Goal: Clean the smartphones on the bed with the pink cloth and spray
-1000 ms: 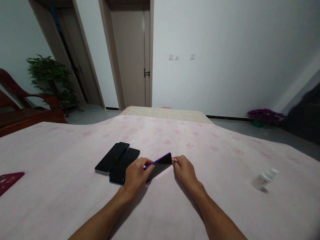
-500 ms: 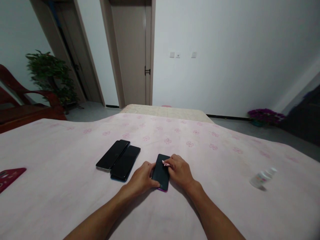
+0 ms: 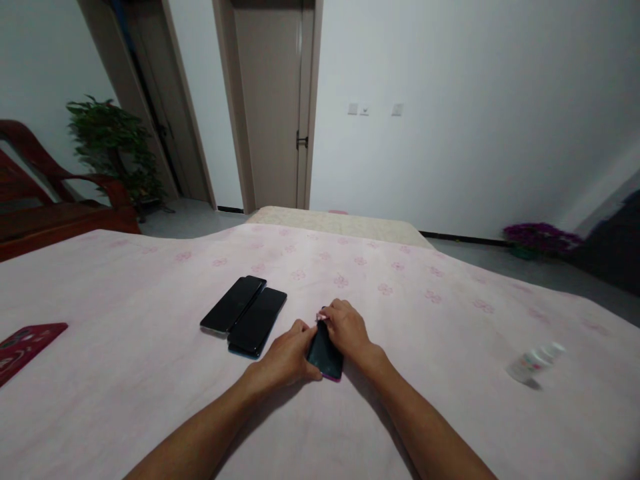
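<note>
A dark-screened smartphone (image 3: 325, 357) with a purple-pink edge lies in front of me on the pink flowered tablecloth (image 3: 400, 413). My left hand (image 3: 290, 355) grips its left side, thumb at the near corner. Over its far part is my right hand (image 3: 345, 328), fingers closed on a small pinkish-white cloth (image 3: 322, 316) pressed at the phone's far end. The hand hides the phone's upper right. Left of my hands several black-screened phones (image 3: 257, 321) lie side by side, some overlapping.
A white spray-type bottle (image 3: 535, 363), blurred, stands at the right. At the far left lies a red phone or case (image 3: 30, 347). Past the cloth are a wooden chair (image 3: 65, 187), a leafy plant (image 3: 113, 143), a door (image 3: 273, 107) and purple flowers (image 3: 540, 238).
My right hand and the cloth have slid from the phone's upper middle to its far left corner. The phone has turned slightly. The whole view has shifted a little.
</note>
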Demonstrator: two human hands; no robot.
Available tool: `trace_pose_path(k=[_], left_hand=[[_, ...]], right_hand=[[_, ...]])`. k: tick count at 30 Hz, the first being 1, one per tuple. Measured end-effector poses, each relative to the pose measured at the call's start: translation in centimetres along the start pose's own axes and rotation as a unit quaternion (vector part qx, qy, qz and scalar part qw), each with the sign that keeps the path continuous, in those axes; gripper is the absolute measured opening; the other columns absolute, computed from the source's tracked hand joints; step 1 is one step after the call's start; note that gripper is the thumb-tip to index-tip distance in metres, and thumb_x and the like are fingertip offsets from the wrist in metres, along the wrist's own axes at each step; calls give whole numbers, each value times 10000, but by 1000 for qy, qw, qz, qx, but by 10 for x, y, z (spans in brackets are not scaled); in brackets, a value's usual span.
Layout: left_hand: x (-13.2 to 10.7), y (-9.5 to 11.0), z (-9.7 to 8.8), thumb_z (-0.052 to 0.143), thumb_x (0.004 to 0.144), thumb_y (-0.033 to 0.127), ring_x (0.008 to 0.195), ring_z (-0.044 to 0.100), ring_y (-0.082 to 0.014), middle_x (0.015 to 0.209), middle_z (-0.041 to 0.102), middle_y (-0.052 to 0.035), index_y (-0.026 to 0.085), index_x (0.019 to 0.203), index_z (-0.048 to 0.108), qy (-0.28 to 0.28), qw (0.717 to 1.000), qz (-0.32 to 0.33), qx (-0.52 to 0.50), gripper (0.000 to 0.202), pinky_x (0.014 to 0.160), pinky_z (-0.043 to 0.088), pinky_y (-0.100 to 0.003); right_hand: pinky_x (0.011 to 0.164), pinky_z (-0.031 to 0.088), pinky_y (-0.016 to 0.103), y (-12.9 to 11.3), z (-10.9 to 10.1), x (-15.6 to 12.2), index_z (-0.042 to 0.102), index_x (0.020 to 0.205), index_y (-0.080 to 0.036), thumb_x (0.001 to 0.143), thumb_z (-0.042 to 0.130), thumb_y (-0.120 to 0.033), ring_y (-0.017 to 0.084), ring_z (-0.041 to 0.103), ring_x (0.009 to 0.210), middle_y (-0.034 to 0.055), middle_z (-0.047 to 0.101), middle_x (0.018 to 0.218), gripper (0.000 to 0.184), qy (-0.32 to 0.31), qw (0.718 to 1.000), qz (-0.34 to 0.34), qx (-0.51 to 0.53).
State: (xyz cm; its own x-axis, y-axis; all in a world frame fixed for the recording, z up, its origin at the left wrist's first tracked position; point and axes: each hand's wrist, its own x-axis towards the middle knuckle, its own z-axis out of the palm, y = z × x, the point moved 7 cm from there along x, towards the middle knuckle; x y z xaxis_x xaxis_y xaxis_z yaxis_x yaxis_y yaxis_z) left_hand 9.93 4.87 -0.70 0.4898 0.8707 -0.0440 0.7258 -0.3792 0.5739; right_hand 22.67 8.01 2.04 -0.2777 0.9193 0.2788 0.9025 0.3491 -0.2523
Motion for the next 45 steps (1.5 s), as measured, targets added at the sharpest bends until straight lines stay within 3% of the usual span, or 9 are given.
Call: trace_pose_path(k=[6, 12, 18, 25, 32, 36, 39, 42, 45], left_hand=[[-7, 5, 0, 764, 684, 390, 916, 605, -192, 1101, 546, -10, 302, 1274, 575, 32, 999, 13, 15, 626, 738, 448, -268], [-8, 12, 1, 677, 794, 432, 921, 626, -187, 1097, 555, -10, 313, 1214, 597, 72, 995, -2, 70, 444, 759, 458, -272], [-9, 15, 3, 652, 837, 471, 989, 626, -214, 1129, 567, -37, 280, 1189, 593, 88, 993, 1, 81, 404, 795, 469, -291], [-3, 15, 5, 634, 859, 472, 1016, 622, -233, 1165, 570, -55, 306, 1305, 534, 84, 991, -28, 97, 487, 829, 475, -316], [-2, 16, 5, 621, 855, 485, 973, 634, -228, 1150, 583, -45, 305, 1245, 584, 105, 991, -28, 79, 431, 810, 477, -314], [-3, 15, 2, 625, 825, 385, 982, 639, -220, 1161, 592, -33, 319, 1264, 590, 109, 993, -17, 53, 446, 817, 482, -300], [3, 5, -1, 620, 780, 255, 964, 646, -204, 1164, 623, -17, 342, 1294, 588, 58, 998, -12, 20, 523, 803, 483, -272], [17, -7, -12, 549, 804, 156, 1001, 647, -220, 1120, 677, -39, 296, 1211, 662, 33, 999, -25, 29, 445, 851, 484, -291], [44, 5, -27, 499, 835, 88, 1152, 604, -256, 1267, 645, -93, 241, 1296, 622, 40, 991, 61, 113, 502, 966, 457, -355]], right_hand=[[786, 441, 268, 3, -1, -15, 767, 966, -224, 874, 578, -133, 181, 609, 890, 44, 682, 924, 229, -64, 992, -34, 106], [816, 439, 300, 17, -12, -34, 770, 965, -214, 852, 559, -94, 197, 576, 913, 61, 659, 928, 267, 36, 994, -28, 101], [686, 445, 242, 1, -4, -47, 769, 831, -218, 777, 606, -93, 145, 611, 757, 2, 660, 809, 212, -82, 961, -91, 248], [745, 460, 283, 46, -19, -41, 774, 944, -222, 845, 537, -161, 185, 619, 836, 37, 656, 847, 265, 97, 985, 36, 140], [653, 423, 235, 16, -5, -44, 756, 756, -215, 708, 574, -64, 139, 596, 714, -4, 636, 760, 242, -46, 971, -78, 222], [720, 446, 257, 26, -13, -40, 766, 846, -217, 795, 549, -104, 163, 607, 788, 22, 648, 815, 250, 42, 982, -20, 181], [786, 456, 280, 31, -17, -41, 771, 964, -239, 850, 528, -132, 188, 603, 883, 42, 656, 885, 289, 79, 988, -2, 132], [788, 448, 280, 17, -15, -45, 778, 937, -247, 807, 559, -104, 188, 594, 875, 38, 665, 891, 292, 35, 992, -58, 111], [755, 449, 254, -3, -10, -51, 785, 846, -257, 759, 584, -86, 170, 613, 844, 14, 690, 863, 278, -44, 980, -117, 152]])
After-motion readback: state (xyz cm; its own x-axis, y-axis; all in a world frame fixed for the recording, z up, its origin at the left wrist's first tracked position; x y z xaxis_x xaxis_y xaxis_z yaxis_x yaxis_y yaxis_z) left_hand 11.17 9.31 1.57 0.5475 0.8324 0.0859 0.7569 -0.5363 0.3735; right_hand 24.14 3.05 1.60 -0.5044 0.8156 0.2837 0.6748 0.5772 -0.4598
